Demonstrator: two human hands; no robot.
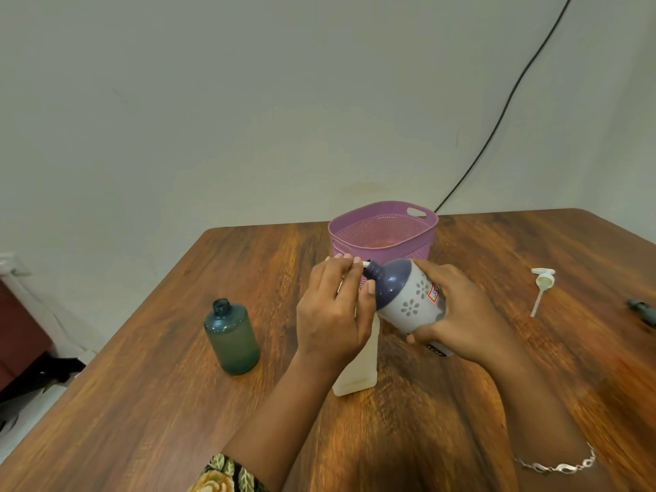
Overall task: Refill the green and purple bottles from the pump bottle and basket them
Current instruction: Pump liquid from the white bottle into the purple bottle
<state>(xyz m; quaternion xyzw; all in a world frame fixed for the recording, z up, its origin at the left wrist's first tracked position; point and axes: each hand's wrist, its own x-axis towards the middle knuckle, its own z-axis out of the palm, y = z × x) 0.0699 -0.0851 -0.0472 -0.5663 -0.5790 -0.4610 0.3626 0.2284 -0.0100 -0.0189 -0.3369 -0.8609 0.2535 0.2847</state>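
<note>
Tilting sideways in the right hand point(458, 314), the purple bottle point(404, 296), smooth plastic with a dark rounded shoulder and a pale flower-printed body, points its open neck at the top of one translucent white bottle point(358, 371), square-sided and upright on the wood-grain bench point(142, 385). The right fingers curl round its body. The left hand point(333, 314) fingers clasp the white bottle's top. One frosted green bottle point(231, 337) stands uncapped at left, one lilac lattice basket point(422, 246) behind, and one white pump head point(542, 282) lies at right.
</note>
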